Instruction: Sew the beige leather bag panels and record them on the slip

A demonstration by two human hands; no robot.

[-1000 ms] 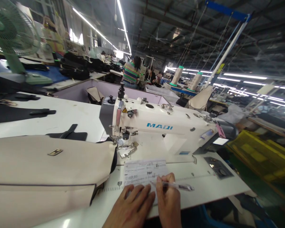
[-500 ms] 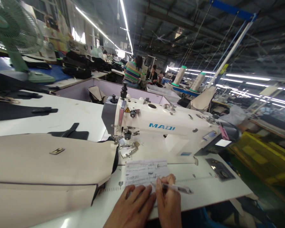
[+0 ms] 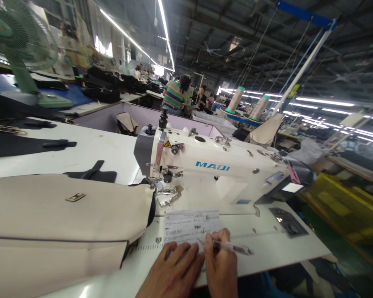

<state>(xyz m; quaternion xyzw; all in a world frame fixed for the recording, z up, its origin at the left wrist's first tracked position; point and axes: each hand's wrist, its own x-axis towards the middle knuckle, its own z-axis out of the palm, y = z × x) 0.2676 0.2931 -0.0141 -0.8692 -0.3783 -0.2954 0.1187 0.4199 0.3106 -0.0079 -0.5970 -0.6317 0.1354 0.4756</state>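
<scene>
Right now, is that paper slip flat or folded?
Flat: the paper slip lies spread on the sewing table under the left hand; the right hand holds a pen over it.

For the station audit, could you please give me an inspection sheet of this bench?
Surface: white table, ruler strip near the front.
Job's things: paper slip; pen, tip at the slip.
Clutter: cream bag left of the sewing machine; black pieces behind.
Grippers: left hand flat on the slip; right hand grips the pen.
Cables: thin threads above the thread cones.
Surroundings: green fan, yellow crate, person in striped top beyond.
</scene>
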